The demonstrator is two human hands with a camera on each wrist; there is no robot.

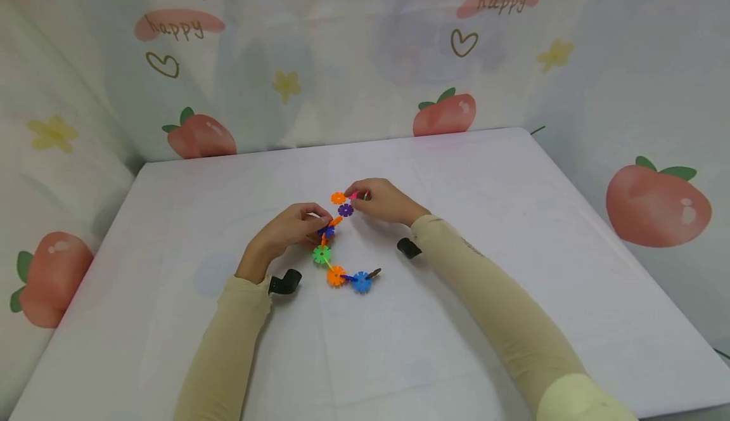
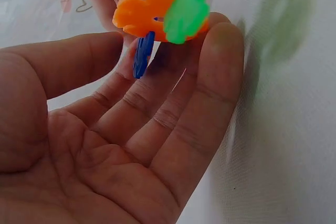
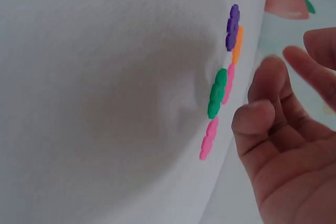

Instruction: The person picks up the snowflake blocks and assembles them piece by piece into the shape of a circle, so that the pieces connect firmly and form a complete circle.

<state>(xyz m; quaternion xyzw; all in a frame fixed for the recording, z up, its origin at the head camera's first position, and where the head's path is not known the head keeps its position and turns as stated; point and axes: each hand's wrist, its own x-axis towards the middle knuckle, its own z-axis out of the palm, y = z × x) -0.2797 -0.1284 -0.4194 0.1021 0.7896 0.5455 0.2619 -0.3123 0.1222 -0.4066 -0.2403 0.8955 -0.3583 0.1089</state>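
Observation:
In the head view, a chain of notched plastic flower discs [image 1: 322, 254] in orange, green and blue curves toward the front, ending at a brown disc [image 1: 373, 273]. My left hand [image 1: 292, 226] grips its upper end. Close up, the left wrist view has an orange disc [image 2: 142, 13], a green disc [image 2: 191, 9] and a blue disc [image 2: 143, 56] between thumb and fingers. My right hand [image 1: 383, 200] hovers over separate discs, its bent fingers holding nothing. Below it in the right wrist view lie a purple disc [image 3: 232, 28], a green disc [image 3: 217, 94] and a pink disc [image 3: 209, 139].
A white cloth covers the table [image 1: 456, 332]. Black wrist cameras [image 1: 286, 281] hang beneath both sleeves. Patterned curtains [image 1: 353, 47] stand behind the table and at its sides.

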